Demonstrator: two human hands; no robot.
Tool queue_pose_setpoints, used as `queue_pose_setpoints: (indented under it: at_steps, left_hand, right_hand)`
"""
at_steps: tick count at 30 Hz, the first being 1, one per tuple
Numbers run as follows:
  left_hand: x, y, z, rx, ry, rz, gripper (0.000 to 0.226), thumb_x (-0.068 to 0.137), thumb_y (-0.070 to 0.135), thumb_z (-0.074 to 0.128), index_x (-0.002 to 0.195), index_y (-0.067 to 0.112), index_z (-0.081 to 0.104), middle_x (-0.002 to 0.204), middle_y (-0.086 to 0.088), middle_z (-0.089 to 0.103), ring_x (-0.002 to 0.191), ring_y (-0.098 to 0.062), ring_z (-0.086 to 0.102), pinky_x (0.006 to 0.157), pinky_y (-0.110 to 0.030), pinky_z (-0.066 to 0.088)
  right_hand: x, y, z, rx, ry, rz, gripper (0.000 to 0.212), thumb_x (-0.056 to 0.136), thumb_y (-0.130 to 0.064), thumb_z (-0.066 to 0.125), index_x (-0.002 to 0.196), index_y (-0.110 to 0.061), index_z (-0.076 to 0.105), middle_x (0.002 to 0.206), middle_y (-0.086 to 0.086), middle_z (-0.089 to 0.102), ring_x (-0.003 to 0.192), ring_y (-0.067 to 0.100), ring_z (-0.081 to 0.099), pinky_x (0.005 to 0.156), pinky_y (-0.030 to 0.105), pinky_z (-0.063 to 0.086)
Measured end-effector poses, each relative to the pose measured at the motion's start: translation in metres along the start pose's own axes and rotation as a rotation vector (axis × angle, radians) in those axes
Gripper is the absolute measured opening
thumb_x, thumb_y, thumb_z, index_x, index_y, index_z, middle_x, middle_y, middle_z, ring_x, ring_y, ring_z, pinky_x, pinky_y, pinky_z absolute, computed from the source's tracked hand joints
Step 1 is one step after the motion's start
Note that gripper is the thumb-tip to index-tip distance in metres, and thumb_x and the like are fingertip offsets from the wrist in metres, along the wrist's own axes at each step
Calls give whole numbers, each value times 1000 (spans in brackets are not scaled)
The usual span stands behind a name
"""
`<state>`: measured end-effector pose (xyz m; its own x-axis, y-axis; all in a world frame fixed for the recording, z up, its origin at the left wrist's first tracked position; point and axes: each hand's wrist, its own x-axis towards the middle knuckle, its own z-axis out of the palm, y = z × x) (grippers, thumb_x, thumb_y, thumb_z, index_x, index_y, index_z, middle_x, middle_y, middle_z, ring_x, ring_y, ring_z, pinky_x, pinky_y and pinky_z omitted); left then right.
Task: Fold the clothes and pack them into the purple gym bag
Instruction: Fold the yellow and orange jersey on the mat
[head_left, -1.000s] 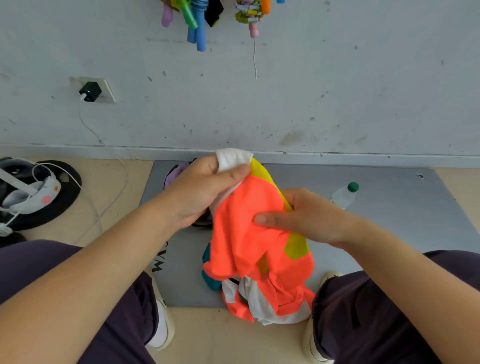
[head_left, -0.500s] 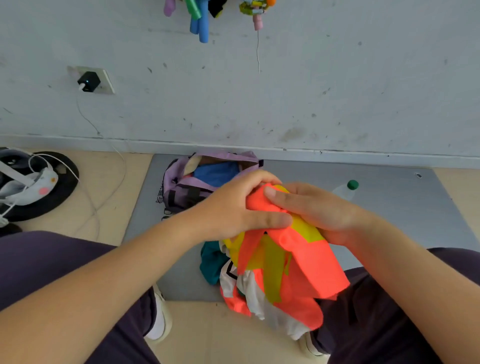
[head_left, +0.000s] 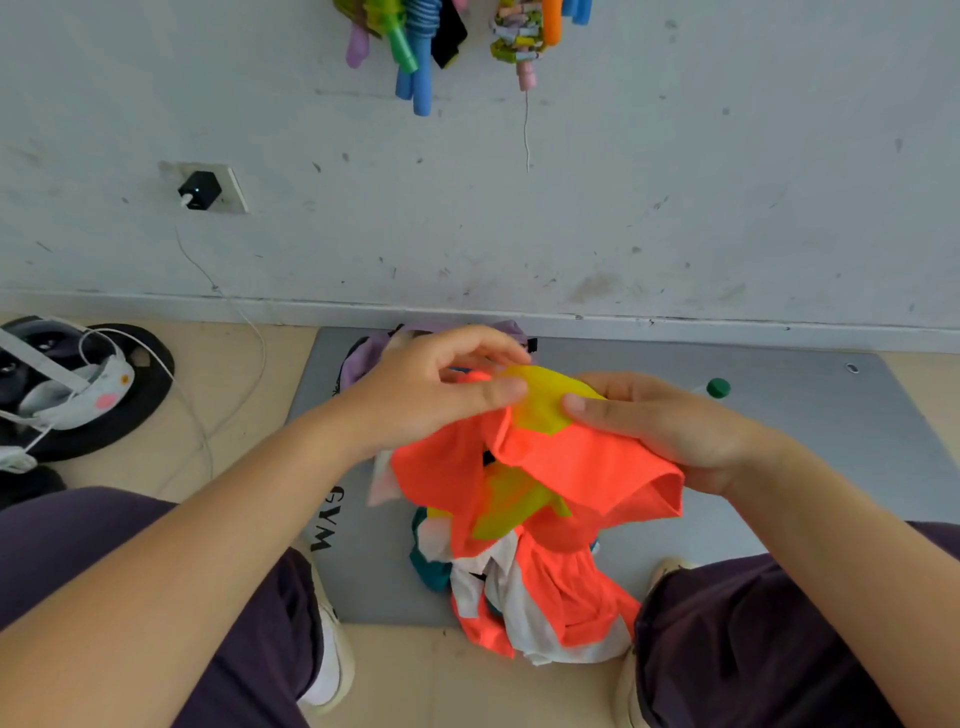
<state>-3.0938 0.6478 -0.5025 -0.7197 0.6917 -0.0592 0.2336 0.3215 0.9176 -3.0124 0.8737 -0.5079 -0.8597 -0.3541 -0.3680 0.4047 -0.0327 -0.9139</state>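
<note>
Yellow patch of orange garment (head_left: 571, 462) now uppermost between both hands.

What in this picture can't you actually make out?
- Purple gym bag, head view: mostly hidden behind the left hand; its contents can't be seen.
- Water bottle: only the green cap shows past the right hand.
- Orange and yellow garment: bunched, so its type is unclear.
- Colourful items on the wall: cut off by the top edge.

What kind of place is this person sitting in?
Probably a home workout corner or small gym: a grey mat printed GYM lies on the floor, jump ropes hang on the wall, and a water bottle stands on the mat.
</note>
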Motion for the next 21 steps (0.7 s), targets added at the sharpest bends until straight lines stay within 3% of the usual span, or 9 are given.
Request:
queue_pose_setpoints:
  at_steps: [2, 4, 6, 10, 13, 16, 18, 21]
  left_hand:
    - [-4, 3, 4, -35, -140, 56, 46, 71, 46, 80, 113, 41, 64, 121, 24, 62, 121, 6, 52, 102, -13, 39]
    - [-8, 3, 10, 56, -182, 111, 57, 62, 48, 85, 113, 45, 59, 122, 29, 57, 122, 9, 48, 101, -7, 35]
    - [-10, 1, 14, 156, -145, 132, 58, 61, 43, 89, 109, 42, 57, 118, 26, 56, 118, 5, 51, 98, -10, 39]
    - [-8, 2, 23, 255, 49, 193, 28, 71, 26, 86, 93, 21, 69, 104, 5, 61, 100, -11, 58, 90, -38, 47]
    - [-8, 5, 25, 179, 61, 209, 11, 80, 18, 79, 89, 12, 73, 96, -4, 67, 91, -16, 64, 85, -41, 50]
    - [-10, 9, 23, -15, 15, 115, 9, 91, 19, 65, 91, 12, 70, 84, 1, 69, 75, -13, 64, 69, -29, 52]
    - [-9, 12, 21, -190, 14, 20, 13, 97, 19, 56, 86, 15, 63, 70, 10, 61, 62, -4, 54, 58, -15, 43]
    - [-9, 11, 19, -277, 51, -102, 23, 99, 22, 52, 77, 24, 58, 64, 13, 52, 58, -1, 47, 56, -14, 37]
  right_hand:
    - [-1, 1, 1, 58, -17, -28, 28, 96, -28, 53, 103, -4, 66, 88, 9, 71, 73, 16, 68, 61, 23, 54]
    - [-1, 0, 1, 99, 11, -50, 26, 94, -27, 51, 87, -11, 71, 76, 5, 69, 64, 13, 66, 56, 22, 52]
    - [-1, -2, 0, 122, 75, -61, 25, 90, -29, 55, 87, -10, 70, 79, 10, 68, 65, 16, 65, 57, 26, 53]
    - [1, -2, -2, 119, 176, -37, 41, 81, -35, 63, 104, 0, 63, 101, 24, 60, 88, 31, 58, 79, 40, 49]
    - [0, -4, -3, 130, 179, 6, 40, 80, -35, 64, 100, -1, 67, 99, 22, 64, 84, 29, 62, 76, 36, 52]
    - [1, -2, -5, 57, 176, 84, 49, 82, -37, 63, 113, 0, 67, 111, 24, 67, 95, 30, 63, 88, 42, 52]
    - [1, 1, -5, -32, 177, 93, 51, 81, -42, 62, 115, -3, 64, 113, 18, 67, 101, 27, 62, 99, 46, 49]
    - [-1, 3, -2, -108, 94, 48, 43, 83, -47, 61, 115, -19, 63, 111, -3, 73, 101, 13, 69, 85, 32, 57]
